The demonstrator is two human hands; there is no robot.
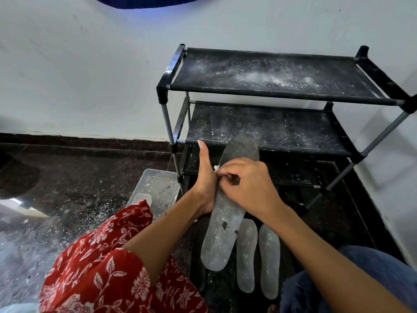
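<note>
A long grey shoe insole (pixel 222 231), dusted with white powder, is held up in front of me. My left hand (pixel 204 181) holds it from the left side, fingers behind it and thumb pointing up. My right hand (pixel 248 188) lies over the insole's middle with its fingertips pinching a small white wad (pixel 216 168) against the left edge. Two more grey insoles, one (pixel 246 254) beside the other (pixel 269 260), lie on the dark floor below my hands.
A black shoe rack (pixel 282 96) with powder-strewn fabric shelves stands against the white wall. A clear plastic tub (pixel 155 188) sits on the floor to the left of the rack. White powder is scattered over the dark floor (pixel 74 184). My knees frame the bottom of the view.
</note>
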